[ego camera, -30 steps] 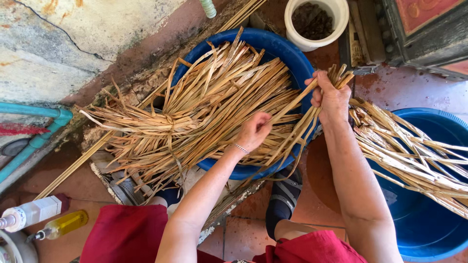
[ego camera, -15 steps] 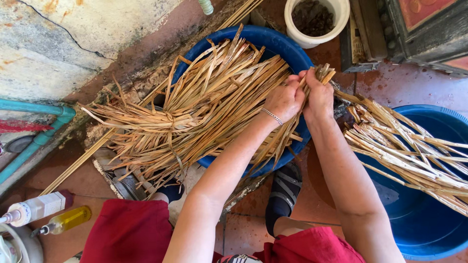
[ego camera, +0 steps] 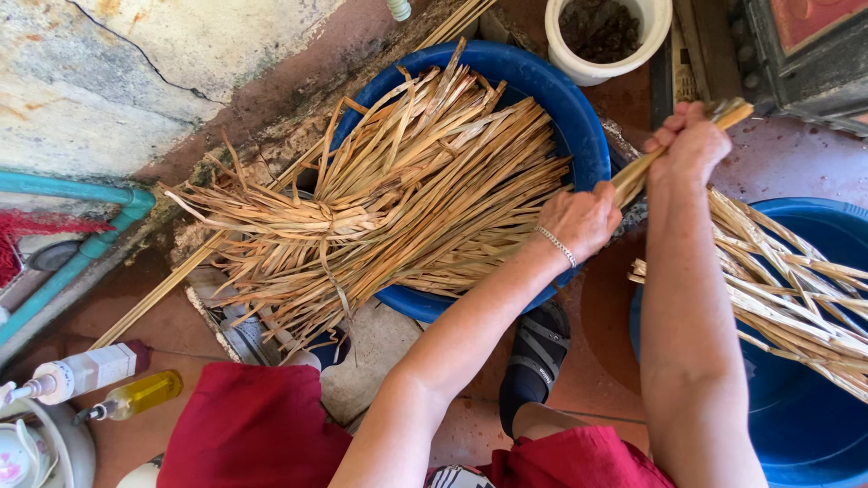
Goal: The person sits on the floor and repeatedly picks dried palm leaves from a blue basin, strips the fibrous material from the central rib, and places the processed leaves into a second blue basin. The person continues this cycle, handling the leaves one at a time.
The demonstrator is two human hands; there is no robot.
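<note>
Head view: left hand (ego camera: 580,220) and right hand (ego camera: 693,145), each grip closed around one thin bunch of dried strips (ego camera: 680,145), held at the right rim of the far blue basin (ego camera: 579,117). Large strip bundle (ego camera: 380,217) lies across that basin. Second blue basin (ego camera: 805,425), right, holds more strips. White pot (ego camera: 604,65), far.

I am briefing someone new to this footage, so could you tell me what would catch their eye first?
A big sheaf of dry straw-coloured strips fans across the blue basin at top centre. Just right of it, the left hand and right hand both grip a thin bunch of strips. More strips lie over a second blue tub at the right edge.
</note>
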